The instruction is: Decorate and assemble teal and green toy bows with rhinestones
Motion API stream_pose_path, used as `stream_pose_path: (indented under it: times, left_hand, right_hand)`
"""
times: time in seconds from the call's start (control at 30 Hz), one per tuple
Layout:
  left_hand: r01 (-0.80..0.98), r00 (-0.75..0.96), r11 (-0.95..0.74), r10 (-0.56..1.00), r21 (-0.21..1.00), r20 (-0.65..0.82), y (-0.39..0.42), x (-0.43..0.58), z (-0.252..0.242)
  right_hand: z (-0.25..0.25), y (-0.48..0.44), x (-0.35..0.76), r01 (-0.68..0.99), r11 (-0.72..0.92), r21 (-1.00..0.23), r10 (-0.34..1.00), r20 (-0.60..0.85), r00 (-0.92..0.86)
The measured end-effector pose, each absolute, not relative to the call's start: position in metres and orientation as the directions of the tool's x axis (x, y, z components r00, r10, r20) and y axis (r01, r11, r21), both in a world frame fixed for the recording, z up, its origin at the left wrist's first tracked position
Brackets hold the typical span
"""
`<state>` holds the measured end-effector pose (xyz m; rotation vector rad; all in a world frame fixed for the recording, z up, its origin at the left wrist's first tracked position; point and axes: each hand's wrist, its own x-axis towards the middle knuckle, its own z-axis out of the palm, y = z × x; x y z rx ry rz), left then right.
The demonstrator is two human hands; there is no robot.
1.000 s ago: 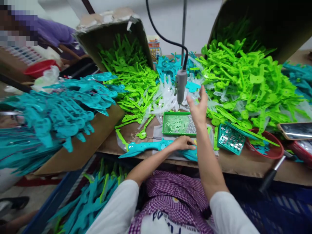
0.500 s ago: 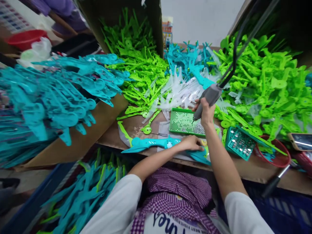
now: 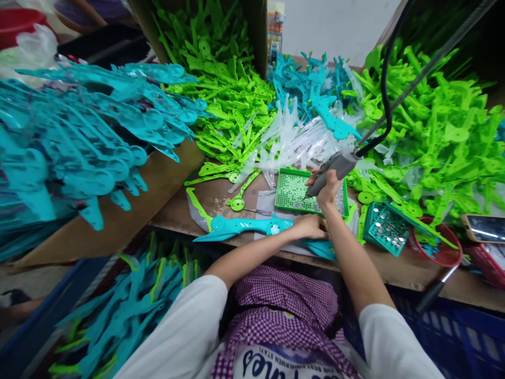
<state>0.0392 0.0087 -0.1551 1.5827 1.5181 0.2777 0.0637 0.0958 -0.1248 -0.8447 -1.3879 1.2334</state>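
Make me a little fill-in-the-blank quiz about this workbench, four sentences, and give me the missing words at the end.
1. While the right hand grips the grey tool, the ____ hand lies on the long turquoise piece.
2. The tip of that tool is above a tray coloured ____.
3. The person's apron has a checked pattern of white and ____.
4. Toward the right end of the bench, the round bowl is coloured ____.

Missing words: left; green; purple; red.
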Motion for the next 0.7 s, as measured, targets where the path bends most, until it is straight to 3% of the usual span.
stream_pose_path:
  times: [0.7]
  left_hand:
    - [0.672, 0.279, 0.176, 0.840, 0.720, -0.466, 0.009, 0.039, -0.161]
  right_hand:
    - [-0.123, 0.087, 0.056, -0.237, 0.260, -0.936, 0.940, 0.301, -0.158]
